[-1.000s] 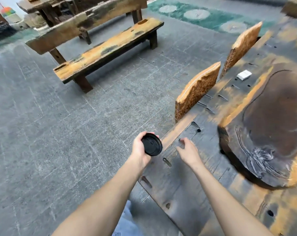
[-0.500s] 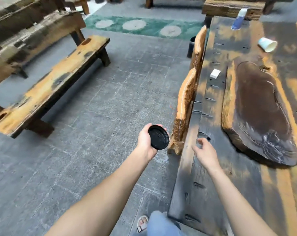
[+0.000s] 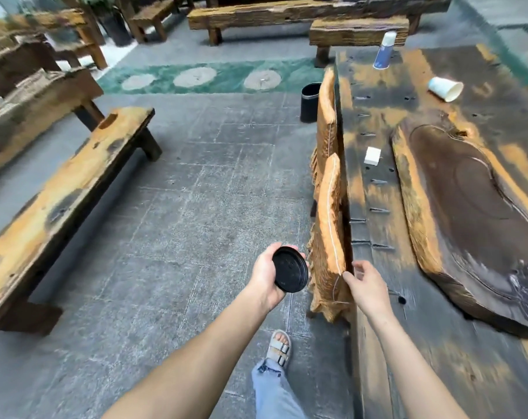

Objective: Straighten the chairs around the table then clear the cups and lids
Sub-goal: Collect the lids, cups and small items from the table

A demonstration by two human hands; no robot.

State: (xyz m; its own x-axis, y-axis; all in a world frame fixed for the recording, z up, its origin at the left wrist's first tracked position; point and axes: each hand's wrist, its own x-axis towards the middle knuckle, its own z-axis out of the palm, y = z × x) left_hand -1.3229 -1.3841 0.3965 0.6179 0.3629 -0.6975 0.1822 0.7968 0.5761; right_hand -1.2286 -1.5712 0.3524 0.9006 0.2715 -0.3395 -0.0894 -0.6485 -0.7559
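My left hand point(image 3: 267, 278) holds a round black lid point(image 3: 290, 273) out over the floor, just left of the near chair back point(image 3: 330, 234). My right hand point(image 3: 367, 287) is empty, fingers loosely apart, its fingertips at the top edge of that chair back beside the long dark wooden table point(image 3: 377, 343). A second carved chair back point(image 3: 326, 122) stands farther along the same table edge. On the table a white paper cup point(image 3: 445, 88) lies on its side at the far right, and a blue-and-white cup point(image 3: 384, 51) stands upside down at the far end.
A small white block point(image 3: 372, 155) lies on the table near a raised carved slab point(image 3: 480, 213). A black bin point(image 3: 310, 102) stands on the floor beyond the chairs. A long wooden bench point(image 3: 63, 201) runs along the left; more benches stand at the back. My sandalled foot point(image 3: 279, 347) is below.
The view has swung along the table's length as I stepped forward. My right hand moved from the table surface to the near chair back's top edge. The lid stays in my left hand.
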